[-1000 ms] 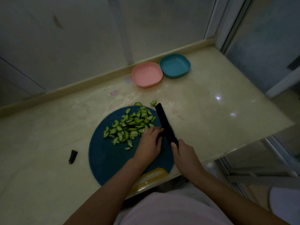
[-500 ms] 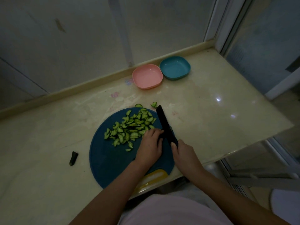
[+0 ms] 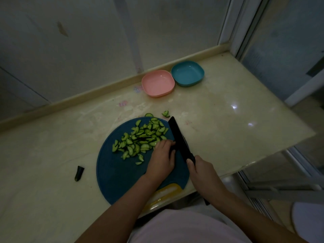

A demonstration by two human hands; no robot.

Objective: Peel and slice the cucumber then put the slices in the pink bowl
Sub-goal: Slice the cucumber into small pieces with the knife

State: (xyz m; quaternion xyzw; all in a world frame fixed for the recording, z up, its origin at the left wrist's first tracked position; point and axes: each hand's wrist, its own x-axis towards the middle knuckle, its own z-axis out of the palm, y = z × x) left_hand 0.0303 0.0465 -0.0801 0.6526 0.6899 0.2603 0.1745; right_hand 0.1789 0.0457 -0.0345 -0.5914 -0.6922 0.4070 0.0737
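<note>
Nearest us, our right hand [image 3: 201, 171] is wrapped round the handle of the black knife [image 3: 178, 137], thumb laid along the top. Just left of it, our left hand [image 3: 162, 158] rests on the round blue cutting board [image 3: 114, 172], fingers bent with the tips right beside the flat of the blade. The hand hides what is under it, so we cannot tell whether it pinches a last bit of cucumber. That closeness is our main worry: a cut made with the fingertips out past the knuckles would nick them.

Left of the board, a dark cucumber end [image 3: 79, 173] lies on the surface [image 3: 228, 128], its long axis running roughly near to far.

The cucumber slices [image 3: 140, 139] are heaped on the board's far half. The heap stretches from near-left to far-right and stops at the blade. The knife runs the other way, handle near-right and tip far-left, pointing loosely toward the bowls. Two stray slices [image 3: 165, 113] already sit off the board beyond the tip, and a careless sweep would scatter more.

Farthest back, the pink bowl [image 3: 157, 83] holds no slices and touches a blue bowl [image 3: 187, 73] on its right. It is well apart from the board, so we judge the carry across could spill pieces.
</note>
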